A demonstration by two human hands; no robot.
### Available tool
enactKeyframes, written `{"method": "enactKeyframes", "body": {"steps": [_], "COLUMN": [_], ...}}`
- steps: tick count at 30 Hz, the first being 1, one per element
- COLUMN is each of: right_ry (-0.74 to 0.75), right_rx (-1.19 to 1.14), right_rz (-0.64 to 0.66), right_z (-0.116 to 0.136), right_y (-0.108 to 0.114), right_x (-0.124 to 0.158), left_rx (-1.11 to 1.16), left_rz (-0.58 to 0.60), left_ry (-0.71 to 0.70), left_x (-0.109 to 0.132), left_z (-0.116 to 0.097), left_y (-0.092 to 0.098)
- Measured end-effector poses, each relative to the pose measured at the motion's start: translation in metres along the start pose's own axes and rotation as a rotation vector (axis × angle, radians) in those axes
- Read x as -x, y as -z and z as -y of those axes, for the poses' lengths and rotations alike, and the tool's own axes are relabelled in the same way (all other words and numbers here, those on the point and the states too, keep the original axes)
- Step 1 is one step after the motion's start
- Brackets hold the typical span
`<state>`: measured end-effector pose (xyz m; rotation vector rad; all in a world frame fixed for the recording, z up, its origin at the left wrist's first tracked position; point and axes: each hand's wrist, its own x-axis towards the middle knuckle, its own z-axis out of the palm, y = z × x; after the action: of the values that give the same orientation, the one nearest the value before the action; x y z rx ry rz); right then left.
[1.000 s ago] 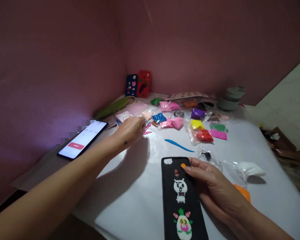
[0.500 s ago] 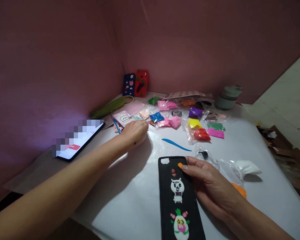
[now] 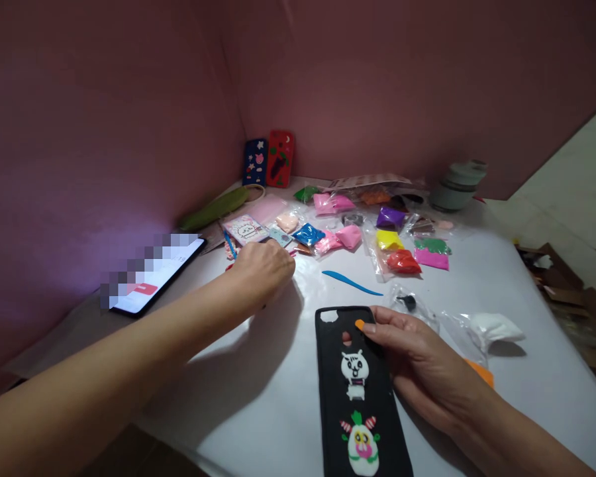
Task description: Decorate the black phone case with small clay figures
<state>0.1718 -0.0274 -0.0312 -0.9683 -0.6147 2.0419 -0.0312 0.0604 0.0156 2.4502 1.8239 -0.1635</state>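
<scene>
A black phone case [image 3: 335, 397] is held by my right hand [image 3: 417, 351], its thumb on the front and the other fingers behind. Two clay figures decorate it: a white animal face with a small body [image 3: 354, 366] and a white figure with green leaves and striped horns [image 3: 362, 450]. A small orange clay piece [image 3: 359, 324] sits on the case by my thumb tip. Over the left side of the table, my left hand [image 3: 263, 268] is bent with its fingers curled down beside a small card [image 3: 247, 229]. Whatever those fingers hold is hidden behind the knuckles.
A blue modelling tool [image 3: 352, 283] lies past the case. Several bags of coloured clay, including a red one [image 3: 404, 262], spread behind it. A lit phone [image 3: 153, 278] rests at left. Two decorated cases [image 3: 281, 159] lean on the wall; a bottle [image 3: 457, 185] stands back right.
My left hand has turned slightly at the wrist and shifted a little left, staying by the card. My right hand keeps its hold on the phone case. The view has shifted slightly.
</scene>
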Motion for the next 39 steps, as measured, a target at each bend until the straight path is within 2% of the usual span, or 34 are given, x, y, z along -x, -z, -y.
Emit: {"method": "enactKeyframes", "body": {"steps": [4,7,9,12,13,15,18,22,24,26,32,39], "right_ry": [0.001,-0.003,-0.006,-0.007,-0.002,0.008,-0.001,0.000,0.008,0.013,0.016,0.007], "right_rx": [-0.001,0.005,0.011,0.018,0.022,0.027,0.004,-0.054,-0.068,-0.076,-0.052,-0.016], "right_rz": [-0.008,-0.005,-0.003,-0.001,0.002,0.008,0.012,0.029,0.045,0.052,0.035,-0.017], "right_z": [0.000,0.000,0.000,0.000,0.000,0.000,0.000,0.000,0.000,0.000,0.002,0.001], "right_y": [0.001,0.003,0.004,0.004,0.004,0.003,0.004,0.004,0.004,0.003,0.004,0.003], "right_x": [-0.002,-0.002,-0.002,-0.002,-0.002,-0.002,-0.002,-0.003,-0.003,-0.003,-0.003,-0.003], "left_rx": [-0.055,0.027,0.305,1.094,1.250,1.387,1.358,1.104,1.023,1.007,1.031,0.948], "left_rz": [-0.028,-0.068,-0.050,-0.047,-0.060,-0.104,-0.138,-0.061,-0.093,-0.174,-0.257,-0.318], "left_ry": [0.072,0.041,-0.013,-0.113,-0.137,-0.159,-0.199,-0.356,-0.448,-0.511,-0.513,-0.554], "left_x": [0.020,0.033,0.040,0.047,0.048,0.051,0.055,0.056,0.055,0.052,0.048,0.048], "left_z": [0.001,-0.001,-0.007,-0.020,-0.025,-0.034,-0.044,-0.049,-0.050,-0.051,-0.048,-0.042], "left_y": [0.010,0.013,0.012,0.008,0.007,0.005,0.005,0.005,0.001,-0.008,-0.032,-0.035]}}
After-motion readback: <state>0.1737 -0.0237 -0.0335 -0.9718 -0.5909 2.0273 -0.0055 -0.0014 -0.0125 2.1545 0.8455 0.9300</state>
